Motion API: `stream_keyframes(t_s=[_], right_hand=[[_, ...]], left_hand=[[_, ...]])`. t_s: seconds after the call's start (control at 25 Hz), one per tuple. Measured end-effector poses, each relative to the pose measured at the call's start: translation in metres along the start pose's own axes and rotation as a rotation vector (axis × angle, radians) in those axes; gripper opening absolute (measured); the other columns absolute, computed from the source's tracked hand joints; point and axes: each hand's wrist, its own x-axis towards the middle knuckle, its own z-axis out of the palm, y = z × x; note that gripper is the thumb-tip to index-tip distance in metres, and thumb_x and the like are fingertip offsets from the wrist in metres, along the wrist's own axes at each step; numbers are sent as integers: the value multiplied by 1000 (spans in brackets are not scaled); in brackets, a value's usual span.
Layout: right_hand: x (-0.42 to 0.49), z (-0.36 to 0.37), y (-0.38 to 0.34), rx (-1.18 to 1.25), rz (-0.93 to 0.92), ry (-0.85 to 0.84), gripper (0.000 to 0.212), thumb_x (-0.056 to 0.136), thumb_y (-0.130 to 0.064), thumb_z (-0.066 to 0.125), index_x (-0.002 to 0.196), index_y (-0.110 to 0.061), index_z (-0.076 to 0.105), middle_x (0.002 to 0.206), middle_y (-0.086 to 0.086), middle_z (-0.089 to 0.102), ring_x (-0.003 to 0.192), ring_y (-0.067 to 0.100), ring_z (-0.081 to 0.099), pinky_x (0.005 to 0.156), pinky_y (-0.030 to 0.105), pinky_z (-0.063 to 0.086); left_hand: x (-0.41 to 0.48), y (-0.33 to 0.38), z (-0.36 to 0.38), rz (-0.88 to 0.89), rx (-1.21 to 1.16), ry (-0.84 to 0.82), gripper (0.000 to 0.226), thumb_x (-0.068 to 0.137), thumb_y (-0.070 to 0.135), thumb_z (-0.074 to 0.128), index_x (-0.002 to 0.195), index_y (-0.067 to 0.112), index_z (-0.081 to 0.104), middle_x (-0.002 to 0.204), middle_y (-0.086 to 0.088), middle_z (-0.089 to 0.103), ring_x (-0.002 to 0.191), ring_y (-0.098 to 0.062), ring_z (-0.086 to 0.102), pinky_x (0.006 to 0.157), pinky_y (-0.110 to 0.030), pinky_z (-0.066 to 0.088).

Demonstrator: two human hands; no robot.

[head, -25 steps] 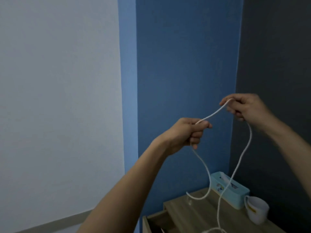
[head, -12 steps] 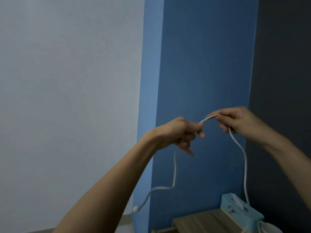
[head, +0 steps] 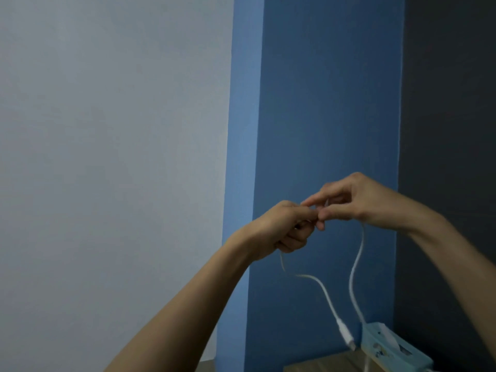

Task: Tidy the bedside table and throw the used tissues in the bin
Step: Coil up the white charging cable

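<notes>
Up high, both hands met on a white cable.
Left hand (head: 279, 228) and right hand (head: 357, 201) pinched the cable (head: 355, 267) in closed fingers; its ends hung above the tissue box (head: 389, 350) on the counter (head: 322, 365).

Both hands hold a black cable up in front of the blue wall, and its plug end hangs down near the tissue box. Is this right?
Not quite. In the head view the cable is white, not black. The rest holds: left hand and right hand hold it before the blue wall, plug hanging near the tissue box.
</notes>
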Motion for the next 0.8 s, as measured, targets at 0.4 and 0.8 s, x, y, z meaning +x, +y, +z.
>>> stream_keyframes(t_s=[0.4,0.8], right_hand=[[-3,8,-8,72,-56,236,35,84,1,58,76,-31,71,54,-10,65,54,3,50,50,8,37],[6,12,24,351,14,461,26,91,-3,48,75,-15,64,47,-9,58,38,1,40,42,11,31]], left_hand=[[-11,6,5,108,-208,-57,37,104,25,30,73,15,48,34,11,26,28,-2,19,31,-14,15],[-13,-2,3,249,-242,-531,50,80,-23,32,88,13,66,87,-7,71,71,-13,65,52,-17,44]])
